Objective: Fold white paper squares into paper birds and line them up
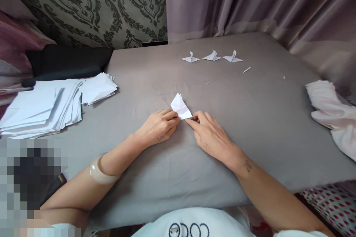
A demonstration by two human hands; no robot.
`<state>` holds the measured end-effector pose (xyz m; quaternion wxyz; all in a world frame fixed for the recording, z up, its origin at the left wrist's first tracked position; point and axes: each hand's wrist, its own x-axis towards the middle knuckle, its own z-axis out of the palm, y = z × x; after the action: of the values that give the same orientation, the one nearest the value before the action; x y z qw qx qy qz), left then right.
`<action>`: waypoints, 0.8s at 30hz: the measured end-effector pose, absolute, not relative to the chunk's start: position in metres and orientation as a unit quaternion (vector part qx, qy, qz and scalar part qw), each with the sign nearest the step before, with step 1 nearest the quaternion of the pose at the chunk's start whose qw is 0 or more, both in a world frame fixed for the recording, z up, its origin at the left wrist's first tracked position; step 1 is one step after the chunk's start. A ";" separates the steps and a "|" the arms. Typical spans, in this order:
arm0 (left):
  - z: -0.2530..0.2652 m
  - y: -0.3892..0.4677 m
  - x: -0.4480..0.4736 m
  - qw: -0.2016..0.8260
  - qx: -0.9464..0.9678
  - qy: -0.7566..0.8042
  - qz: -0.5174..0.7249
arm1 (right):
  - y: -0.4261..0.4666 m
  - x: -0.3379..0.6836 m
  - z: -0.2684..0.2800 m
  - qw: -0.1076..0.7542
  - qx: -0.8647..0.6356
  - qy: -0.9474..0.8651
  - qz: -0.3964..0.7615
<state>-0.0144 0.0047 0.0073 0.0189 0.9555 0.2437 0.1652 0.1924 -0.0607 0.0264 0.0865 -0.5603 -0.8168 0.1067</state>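
Observation:
A small sheet of white paper (180, 107), partly folded to a point at its far end, lies on the grey cloth in front of me. My left hand (162, 126) pinches its near left corner, fingers curled together. At the near right corner, my right hand (207, 129) grips the paper between thumb and bent fingers. Farther back stand three folded paper cranes in a row: a left one (190, 57), a middle one (213, 56) and a right one (233, 56).
Stacks of white paper (41, 107) lie at the left, by a black cloth or bag (69, 61). Paper scraps (247, 69) are scattered near the cranes. A crumpled pale cloth (330, 107) sits at the right edge. Curtains and a patterned wall border the grey-covered table (267, 118).

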 end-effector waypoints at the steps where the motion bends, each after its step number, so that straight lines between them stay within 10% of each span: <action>1: 0.008 0.004 -0.015 0.015 0.957 0.241 0.159 | -0.061 0.195 0.029 0.083 -0.564 -0.814 0.114; 24: 0.011 0.011 -0.014 0.100 0.960 0.233 0.123 | -0.058 0.200 0.025 0.076 -0.563 -0.821 0.064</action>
<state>-0.0136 0.0106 0.0107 0.1005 0.9595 0.2326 0.1229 0.2003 -0.0578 0.0255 0.0756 -0.5629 -0.8205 0.0644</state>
